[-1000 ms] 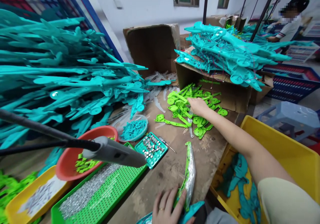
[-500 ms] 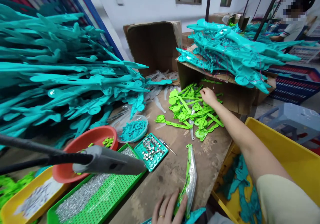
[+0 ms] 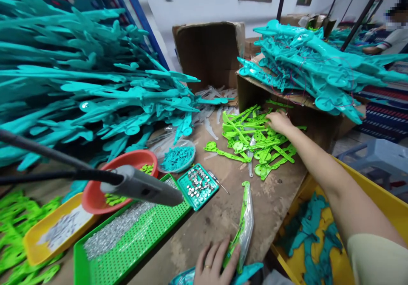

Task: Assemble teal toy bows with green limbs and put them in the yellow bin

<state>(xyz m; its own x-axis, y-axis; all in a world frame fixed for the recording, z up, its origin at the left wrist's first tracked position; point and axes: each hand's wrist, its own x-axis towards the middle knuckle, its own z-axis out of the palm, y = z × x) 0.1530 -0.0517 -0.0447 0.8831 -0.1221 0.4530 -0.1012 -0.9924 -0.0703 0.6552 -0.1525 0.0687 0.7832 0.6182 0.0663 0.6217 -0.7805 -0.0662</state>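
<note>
My right hand reaches far across the wooden table into a pile of bright green flat plastic parts; its fingers curl down on the pile, and what they hold is hidden. At the table's near edge my left hand lies with fingers spread on the lower end of a long green and clear blade-shaped piece. A teal plastic part lies under it at the bottom edge.
Heaps of teal plastic swords fill the left, with more on a cardboard box. A hanging grey tool, a red bowl, a green tray, a small teal tray and a yellow bin surround me. Another person sits far right.
My right hand has moved from the middle of the green pile to its far right side by the box. My left hand stays on the blade piece.
</note>
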